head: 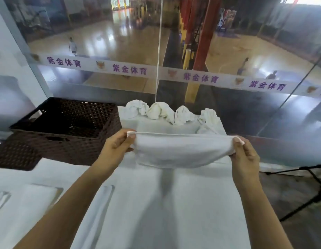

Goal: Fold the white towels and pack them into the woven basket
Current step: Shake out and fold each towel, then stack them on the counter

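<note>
Two hands, left (118,142) and right (243,151), each grip pinching a white towel (181,150); glass banner (201,78) seemingly reads "紫金体育".

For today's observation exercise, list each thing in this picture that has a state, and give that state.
held towel: doubled over, stretched between both hands, above the table
left hand: pinching the towel's left end
right hand: pinching its right end
crumpled towels: unfolded, in a row
woven basket: open, apparently empty

Lighting and picture quality: soft, even indoor light, slightly hazy.
White glare patches on the court floor (106,38) behind the glass wall (228,56); faint shadow streak on the white cloth (167,186); wide-angle bending at edges; motion blur lower left, distance soft.
</note>
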### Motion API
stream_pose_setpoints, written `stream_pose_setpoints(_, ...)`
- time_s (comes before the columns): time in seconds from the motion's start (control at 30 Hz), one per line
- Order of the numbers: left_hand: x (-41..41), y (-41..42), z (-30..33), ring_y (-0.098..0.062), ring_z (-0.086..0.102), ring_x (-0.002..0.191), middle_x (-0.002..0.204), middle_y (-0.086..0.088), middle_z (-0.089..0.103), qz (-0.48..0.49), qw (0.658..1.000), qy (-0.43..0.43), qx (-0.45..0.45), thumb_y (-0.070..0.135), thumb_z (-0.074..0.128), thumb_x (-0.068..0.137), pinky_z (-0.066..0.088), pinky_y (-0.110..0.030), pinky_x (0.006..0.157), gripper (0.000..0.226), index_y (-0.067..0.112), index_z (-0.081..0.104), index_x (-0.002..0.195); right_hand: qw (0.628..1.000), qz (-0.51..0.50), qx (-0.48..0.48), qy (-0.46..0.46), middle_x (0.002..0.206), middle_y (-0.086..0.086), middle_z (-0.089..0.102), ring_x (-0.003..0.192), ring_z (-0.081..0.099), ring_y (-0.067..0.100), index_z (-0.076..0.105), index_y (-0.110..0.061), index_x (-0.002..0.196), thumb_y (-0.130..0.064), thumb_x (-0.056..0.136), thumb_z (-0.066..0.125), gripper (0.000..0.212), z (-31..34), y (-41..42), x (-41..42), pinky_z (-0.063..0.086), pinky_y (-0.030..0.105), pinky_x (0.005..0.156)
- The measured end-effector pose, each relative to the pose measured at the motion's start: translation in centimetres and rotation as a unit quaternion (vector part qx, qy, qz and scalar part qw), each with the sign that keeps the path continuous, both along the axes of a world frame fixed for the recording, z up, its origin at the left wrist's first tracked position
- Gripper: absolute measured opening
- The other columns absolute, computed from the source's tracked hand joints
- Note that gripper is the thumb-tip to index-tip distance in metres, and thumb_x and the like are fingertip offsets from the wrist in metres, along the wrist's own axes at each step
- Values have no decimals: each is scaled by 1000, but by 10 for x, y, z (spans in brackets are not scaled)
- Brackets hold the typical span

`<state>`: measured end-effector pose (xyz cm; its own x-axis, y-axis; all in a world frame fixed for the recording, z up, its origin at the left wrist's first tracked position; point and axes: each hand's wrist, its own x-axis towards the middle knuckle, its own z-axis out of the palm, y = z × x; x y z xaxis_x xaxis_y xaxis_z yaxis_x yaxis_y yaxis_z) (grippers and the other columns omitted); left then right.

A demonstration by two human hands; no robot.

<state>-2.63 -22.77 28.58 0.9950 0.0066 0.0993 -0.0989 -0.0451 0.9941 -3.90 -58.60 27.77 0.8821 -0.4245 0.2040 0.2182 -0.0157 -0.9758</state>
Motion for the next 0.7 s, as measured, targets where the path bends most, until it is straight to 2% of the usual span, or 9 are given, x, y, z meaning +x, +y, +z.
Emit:
stream_pose_setpoints(0.07, -30, 5, -18, -12, 63, 91, 90, 1, 68, -38, 998, 34, 30, 20, 55, 103, 54, -29, 84, 17, 15, 69, 96, 999, -1, 4, 36, 108, 1, 73, 105, 67, 21, 75, -24, 103, -28, 106, 54, 21, -24, 2, -25, 54, 40, 92)
stream_pose_setpoints(0.13, -56, 9, -36, -12, 66, 89, 91, 1, 72, -72, 993, 83, 38, 18, 54, 103, 54, -23, 79, 18, 13, 70, 97, 997, -14, -6, 80, 109, 2, 74, 104, 67, 18, 75, -22, 105, -27, 105, 56, 20, -43, 1, -47, 53, 39, 91)
stream_pose_setpoints(0.23, -85, 16, -65, -21, 67, 91, 100, -12, 72, -117, 976, 184, 5, 23, 54, 103, 58, -34, 79, 23, 6, 68, 109, 991, -29, -18, 128, 107, 4, 75, 97, 67, 13, 76, -18, 101, -22, 103, 59, 17, -62, 3, -75, 51, 34, 87)
stream_pose_setpoints(0.33, -103, 20, -87, -28, 68, 86, 105, -19, 71, -131, 960, 247, 22, 31, 54, 103, 59, -40, 76, 26, 10, 67, 112, 984, -39, -5, 172, 97, -6, 76, 89, 68, 9, 78, -23, 93, -20, 100, 62, 18, -75, 8, -91, 52, 33, 85)
stream_pose_setpoints(0.5, -108, 17, -116, -27, 70, 81, 104, -18, 72, -86, 952, 290, 44, 28, 55, 103, 62, -39, 73, 26, 6, 66, 110, 972, -45, -17, 230, 97, -10, 78, 96, 69, 13, 80, -29, 90, -21, 96, 63, 19, -95, 14, -98, 53, 33, 91)
stream_pose_setpoints(0.6, -101, 13, -134, -25, 70, 77, 106, -21, 70, -56, 947, 313, 43, 25, 57, 102, 61, -37, 68, 28, -1, 64, 110, 965, -54, -34, 256, 89, -11, 73, 84, 63, 8, 79, -23, 85, -18, 94, 62, 19, -102, 16, -90, 50, 28, 80)
stream_pose_setpoints(0.7, -91, 3, -147, -19, 70, 71, 96, -17, 71, -32, 944, 326, 43, 21, 57, 102, 58, -32, 62, 23, 0, 64, 102, 959, -49, -40, 275, 88, -5, 67, 80, 57, 9, 76, -12, 88, -19, 94, 62, 17, -115, 14, -72, 45, 26, 72)
